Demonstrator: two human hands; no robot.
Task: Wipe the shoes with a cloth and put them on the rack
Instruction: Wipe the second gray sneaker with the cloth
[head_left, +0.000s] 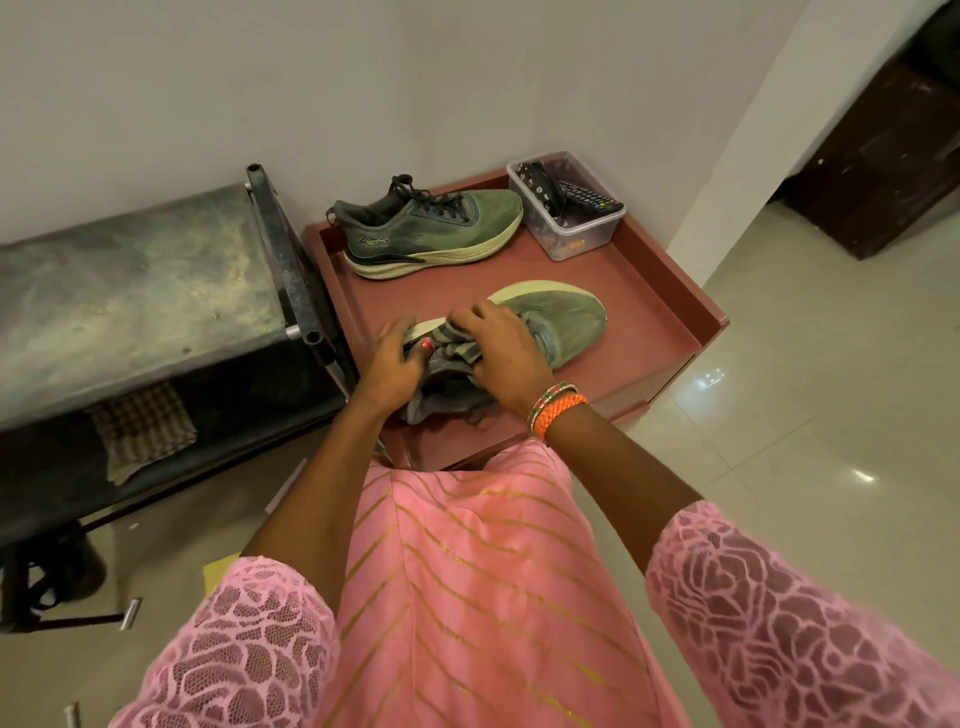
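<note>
Head view, from your left: a dark metal rack (156, 291) stands against the wall, its top shelf mottled and worn, and a checked rag (143, 434) lies on the lower shelf. Just right of the rack is a reddish table (670, 306) with a raised rim.

Your left hand (392, 364) is at the heel end of the near shoe (561, 325), fingers curled onto it and the thumb pressing a grey cloth (452, 358) against it. That shoe lies tipped on its side on the table, pale sole facing the wall, toe pointing right. The cloth is bunched over the shoe's heel half and spills toward the table's near edge. Your right hand (501, 345) lies on top of the cloth, fingers bent over the bunched fabric and gripping it against the shoe. Bangles (558, 408) ring that wrist.

Behind, near the wall, the far shoe (426, 228) sits upright on its sole, toe also pointing right, well apart from the near one. At the table's right back corner stands a clear tub (566, 205) holding a remote and small odds and ends; it sits just beside the far shoe's toe.

Pale glossy floor (805, 395) tiles spread to the right.
</note>
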